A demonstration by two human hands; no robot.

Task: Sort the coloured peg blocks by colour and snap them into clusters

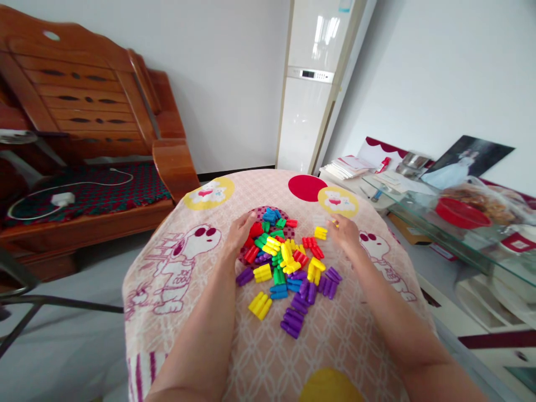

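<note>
A heap of colourful plastic building pieces, each like a few short rounded tubes joined side by side, lies on the round table. My left hand [240,232] rests at the heap's left edge, fingers stretched forward and partly hidden, beside a red piece [256,229]. At the right of the heap, my right hand [345,230] has its fingertips closed on a small yellow piece [335,224], mostly covered by them. Another yellow piece [321,233] lies just left of that hand. Nearest me are purple pieces [292,322] and a yellow piece [260,305].
A pink patterned cloth [259,363] covers the table. To the left stands a wooden bench [84,111] with a white cable on its seat. A glass-topped cabinet [419,209] at the right holds papers, a red bowl [463,213] and bags. A tall white air conditioner [304,117] stands behind.
</note>
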